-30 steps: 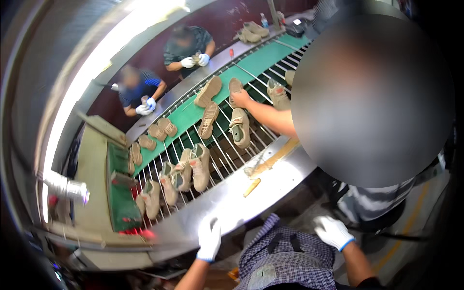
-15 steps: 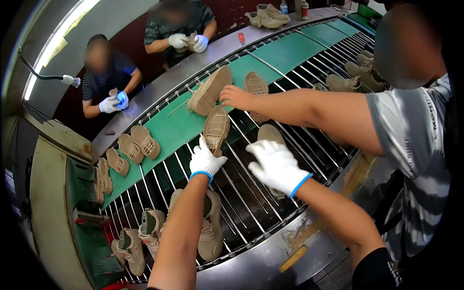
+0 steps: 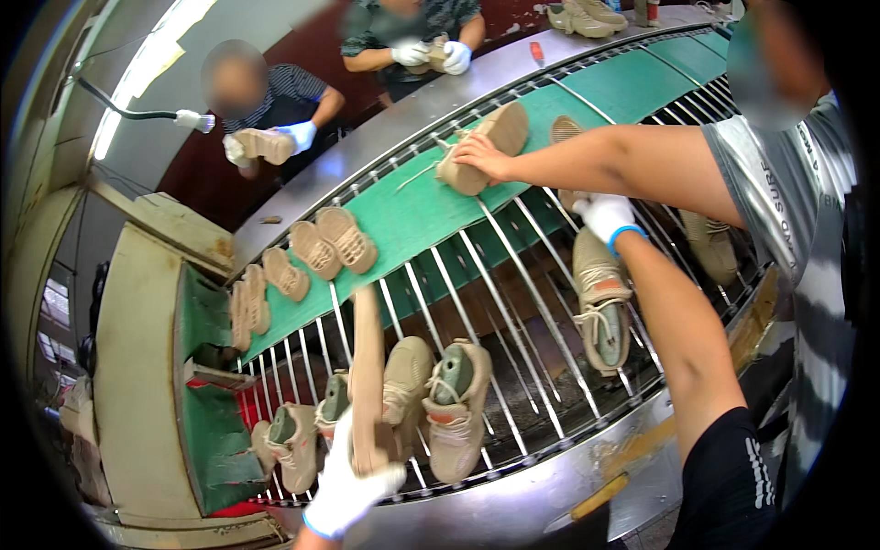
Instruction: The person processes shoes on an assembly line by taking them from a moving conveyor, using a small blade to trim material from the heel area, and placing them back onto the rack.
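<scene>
My left hand (image 3: 353, 481), in a white glove with a blue cuff, is closed around a beige shoe sole (image 3: 368, 367), seen edge-on and held upright over the rollers. Behind and beside it stand beige lace-up shoes, among them one with a green inside (image 3: 456, 408). My right hand (image 3: 607, 218), gloved likewise, has its fingers at the near end of another beige sole (image 3: 566, 130), partly hidden behind a co-worker's forearm. Just below that hand lies a laced beige shoe (image 3: 601, 298). The co-worker's bare hand (image 3: 486, 158) rests on a shoe turned on its side (image 3: 500, 137).
A curved roller conveyor (image 3: 513, 302) carries a green belt strip (image 3: 403, 220) with several soles (image 3: 346, 240) at its left. A pale machine housing (image 3: 137, 348) stands left. Across the conveyor, two gloved people handle shoe parts. A co-worker's arm (image 3: 632, 170) crosses from the right.
My left hand has lifted a sole off the rollers and brought it nearer and leftward. My right hand has reached farther out to another sole. The whole view has swung left.
</scene>
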Demonstrator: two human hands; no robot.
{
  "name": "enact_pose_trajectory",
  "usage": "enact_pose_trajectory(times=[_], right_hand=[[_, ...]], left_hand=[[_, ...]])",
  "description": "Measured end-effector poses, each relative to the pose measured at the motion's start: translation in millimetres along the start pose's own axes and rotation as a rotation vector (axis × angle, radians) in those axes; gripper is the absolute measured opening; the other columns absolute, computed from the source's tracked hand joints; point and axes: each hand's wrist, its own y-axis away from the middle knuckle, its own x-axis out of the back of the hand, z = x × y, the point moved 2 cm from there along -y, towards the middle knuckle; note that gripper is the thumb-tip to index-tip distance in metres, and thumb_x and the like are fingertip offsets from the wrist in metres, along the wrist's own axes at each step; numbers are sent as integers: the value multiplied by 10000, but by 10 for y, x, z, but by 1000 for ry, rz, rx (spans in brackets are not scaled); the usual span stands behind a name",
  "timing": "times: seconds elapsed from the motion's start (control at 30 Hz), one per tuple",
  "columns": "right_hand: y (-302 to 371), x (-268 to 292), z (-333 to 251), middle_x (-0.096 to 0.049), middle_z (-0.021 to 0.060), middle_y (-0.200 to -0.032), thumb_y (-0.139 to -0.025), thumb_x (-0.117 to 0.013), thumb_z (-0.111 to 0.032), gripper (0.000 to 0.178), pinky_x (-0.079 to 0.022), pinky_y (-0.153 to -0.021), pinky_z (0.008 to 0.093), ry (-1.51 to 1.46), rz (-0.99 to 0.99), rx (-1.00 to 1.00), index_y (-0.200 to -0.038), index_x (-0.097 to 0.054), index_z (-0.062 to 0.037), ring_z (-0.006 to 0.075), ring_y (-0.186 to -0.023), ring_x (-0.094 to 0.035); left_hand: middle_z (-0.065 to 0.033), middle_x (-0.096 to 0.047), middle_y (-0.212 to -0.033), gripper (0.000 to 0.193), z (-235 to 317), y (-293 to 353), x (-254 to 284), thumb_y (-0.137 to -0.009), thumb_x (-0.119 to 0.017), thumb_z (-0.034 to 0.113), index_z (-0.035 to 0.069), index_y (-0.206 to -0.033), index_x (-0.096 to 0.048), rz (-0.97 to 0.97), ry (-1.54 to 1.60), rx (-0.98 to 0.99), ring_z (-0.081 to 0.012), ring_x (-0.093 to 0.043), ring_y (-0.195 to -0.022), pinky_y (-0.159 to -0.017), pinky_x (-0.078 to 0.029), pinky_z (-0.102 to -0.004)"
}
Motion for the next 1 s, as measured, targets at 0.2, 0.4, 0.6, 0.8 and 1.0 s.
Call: enact_pose_trajectory(times=[0.2, 0.4, 0.6, 0.8, 1.0], right_hand=[[690, 307, -72, -661, 197, -1117, -889, -790, -336, 367, -504, -1028, 434, -333, 247, 160, -1053, -722, -15, 351, -1129, -636], [2047, 1121, -973, -659, 115, -1292, -1010, -704, -238, 245, -460, -1043, 322, -931, 107, 162, -1074, -675, -3, 163, -1140, -595], [4593, 1233, -1842, -599, 180, -1389, -896, -766, -151, 262, -437, -1107, 423, -778, 164, 497, -1103, -658, -33, 286, -1285, -562], [6678, 381, -2974, -588, 222, -1393, -870, -811, -237, 313, -517, -1068, 491, -681, -85, 926, -1117, -716, -68, 416, -1266, -608], [6153, 1069, -2367, -564, 220, -1436, -969, -723, -322, 536, -475, -1135, 480, -457, -71, 822, -1394, -575, -31, 394, -1331, -569]], left_hand=[[-183, -524, -1511, 1107, -1154, 1645, -18, -810, -908, 258, 99, -1683, -246, 326, -217, 231, -242, -543, -1344, -1117, -462, -407], [-208, -612, -1318, 1051, -2041, 2379, 214, -642, -940, 234, -8, -1544, -457, 680, -633, -131, -342, -649, -1149, -978, -549, -465], [-281, -560, -1318, 1024, -2586, 3032, 437, -660, -924, 318, 69, -1540, -461, 876, -826, -177, -474, -592, -1167, -1004, -510, -534], [-288, -482, -1476, 862, -3107, 3849, 525, -732, -858, 168, -8, -1487, -481, 1027, -966, -202, -485, -485, -1366, -1160, -410, -548], [-324, -453, -1513, 780, -3126, 3460, -370, -763, -842, 171, -78, -1435, -533, 772, -408, -481, -505, -478, -1390, -1175, -415, -566]])
